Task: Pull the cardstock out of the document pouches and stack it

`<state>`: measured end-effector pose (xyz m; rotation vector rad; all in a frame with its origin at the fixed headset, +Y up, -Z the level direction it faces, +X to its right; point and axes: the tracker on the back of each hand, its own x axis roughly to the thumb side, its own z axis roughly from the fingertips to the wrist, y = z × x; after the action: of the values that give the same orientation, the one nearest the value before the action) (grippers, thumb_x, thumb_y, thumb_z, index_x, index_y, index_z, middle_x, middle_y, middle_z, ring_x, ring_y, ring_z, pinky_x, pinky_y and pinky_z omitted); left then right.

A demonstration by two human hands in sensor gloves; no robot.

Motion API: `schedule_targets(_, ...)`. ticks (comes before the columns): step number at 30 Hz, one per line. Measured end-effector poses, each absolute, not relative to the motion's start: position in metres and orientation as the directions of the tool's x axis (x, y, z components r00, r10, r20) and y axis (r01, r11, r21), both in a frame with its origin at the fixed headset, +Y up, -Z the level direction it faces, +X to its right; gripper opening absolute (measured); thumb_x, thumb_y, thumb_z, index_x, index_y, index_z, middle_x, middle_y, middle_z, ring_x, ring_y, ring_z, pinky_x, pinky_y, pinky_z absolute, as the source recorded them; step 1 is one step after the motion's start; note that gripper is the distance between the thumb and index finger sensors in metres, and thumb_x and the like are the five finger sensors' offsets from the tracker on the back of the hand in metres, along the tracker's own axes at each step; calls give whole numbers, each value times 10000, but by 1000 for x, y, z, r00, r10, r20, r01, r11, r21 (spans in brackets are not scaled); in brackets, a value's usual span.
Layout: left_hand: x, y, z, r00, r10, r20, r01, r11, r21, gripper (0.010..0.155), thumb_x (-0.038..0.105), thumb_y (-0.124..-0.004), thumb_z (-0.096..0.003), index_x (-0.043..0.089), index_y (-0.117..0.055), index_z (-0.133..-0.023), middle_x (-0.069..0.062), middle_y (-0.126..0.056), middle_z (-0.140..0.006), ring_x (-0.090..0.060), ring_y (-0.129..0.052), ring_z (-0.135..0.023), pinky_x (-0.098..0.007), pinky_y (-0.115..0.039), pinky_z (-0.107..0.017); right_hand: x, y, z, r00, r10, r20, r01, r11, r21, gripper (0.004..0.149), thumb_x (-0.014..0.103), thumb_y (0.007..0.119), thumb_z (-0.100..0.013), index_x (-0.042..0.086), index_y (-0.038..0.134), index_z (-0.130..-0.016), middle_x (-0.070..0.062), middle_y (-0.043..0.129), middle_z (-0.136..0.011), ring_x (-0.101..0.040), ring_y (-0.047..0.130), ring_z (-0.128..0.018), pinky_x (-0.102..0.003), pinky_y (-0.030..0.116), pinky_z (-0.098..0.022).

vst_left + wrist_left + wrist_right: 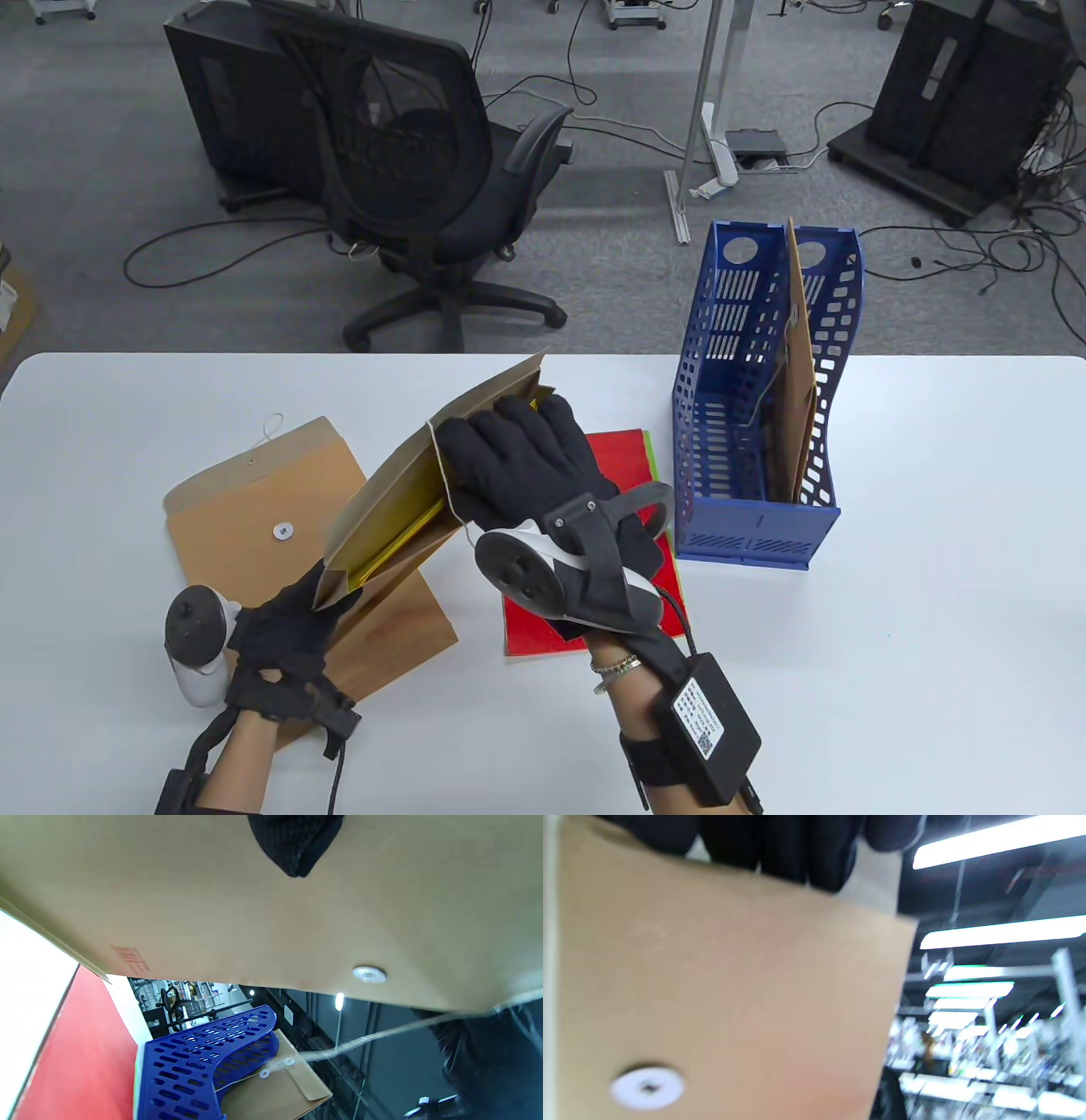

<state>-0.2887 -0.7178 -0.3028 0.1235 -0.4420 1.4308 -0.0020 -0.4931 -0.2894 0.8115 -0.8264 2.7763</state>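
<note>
A brown kraft document pouch (399,497) is held tilted above the table, its mouth open, with yellow cardstock (403,531) showing inside. My left hand (284,628) grips its lower corner. My right hand (526,463) reaches into the open mouth at the top; what its fingers hold is hidden. The pouch fills the left wrist view (237,908) and the right wrist view (712,997). A stack of red cardstock (624,463), with a green edge under it, lies flat on the table below my right hand.
Another brown pouch (263,509) lies flat at the left, under the raised one. A blue file holder (747,399) with more brown pouches (797,382) stands at the right. The white table (933,611) stretches right. An office chair (424,170) stands beyond the far edge.
</note>
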Motion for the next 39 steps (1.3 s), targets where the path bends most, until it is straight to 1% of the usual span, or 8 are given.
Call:
schedule_targets(3,-291,-720,-304,43,933,358,-976,115,-182,469,271,-765,-505,445,-753,-940,-21,-791,-1078,-255,-820,-988,-508,-657,-702,-1,-496,-300,-795,111,596,-268,-946,-181,798,523,752,-437,290,488,-1153,-55,487,-1219,-331,406,-1148,-545,379,-834)
schedule_targets(7,-291,-720,-304,46,933,357,-975,119,-186,463,269,-776,-498,433,-772,-931,-16,-817,-1059,-249,-844,-969,-503,-674,-690,-4,-499,-306,-784,105,612,-169,-985,-47,864,528,779,-423,311,406,-1172,-77,378,-1238,-343,326,-1153,-543,326,-837)
schedule_targets(20,-285,-713,-302,96,913,396,-955,197,-223,451,267,-786,-492,431,-796,-912,-12,-849,-1034,-242,-869,-946,-499,-695,-669,-16,-507,-312,-838,-81,539,90,-996,-9,729,522,790,-419,297,619,-1092,-28,688,-1131,-298,662,-1080,-503,505,-826)
schedule_targets(24,-282,-711,-301,119,907,404,-947,226,-227,452,271,-791,-488,429,-797,-911,-8,-863,-1023,-234,-886,-933,-493,-707,-661,-25,-514,-313,-840,-174,514,190,-982,-21,564,492,788,-445,281,780,-968,2,857,-992,-259,833,-951,-474,655,-753)
schedule_targets(26,-282,-711,-301,126,909,398,-949,227,-218,457,267,-800,-484,411,-797,-918,-9,-877,-1012,-233,-899,-921,-493,-714,-653,-29,-516,-313,-832,-176,526,178,-983,-46,449,418,778,-484,264,852,-900,-15,931,-907,-265,905,-864,-465,711,-698)
schedule_targets(31,-282,-706,-300,154,902,403,-946,252,-203,475,298,-808,-486,382,-764,-951,3,-829,-1047,-226,-859,-958,-491,-683,-685,-24,-501,-301,-807,-187,560,46,-966,-255,398,379,778,-466,250,929,-810,-15,1002,-798,-256,962,-772,-460,743,-665)
schedule_targets(36,-285,-706,-299,193,900,391,-948,275,-163,472,296,-814,-483,355,-771,-949,2,-864,-1016,-222,-899,-918,-472,-712,-666,-10,-454,-278,-835,-232,498,-8,-901,-433,391,375,775,-461,270,928,-805,3,997,-800,-243,961,-774,-454,745,-664)
schedule_targets(39,-288,-706,-299,157,908,388,-960,232,-155,467,291,-812,-483,343,-778,-946,-7,-888,-992,-226,-926,-885,-469,-738,-637,10,-422,-257,-900,-194,390,-114,-758,-642,399,381,764,-468,290,902,-832,8,978,-832,-249,954,-786,-443,776,-631)
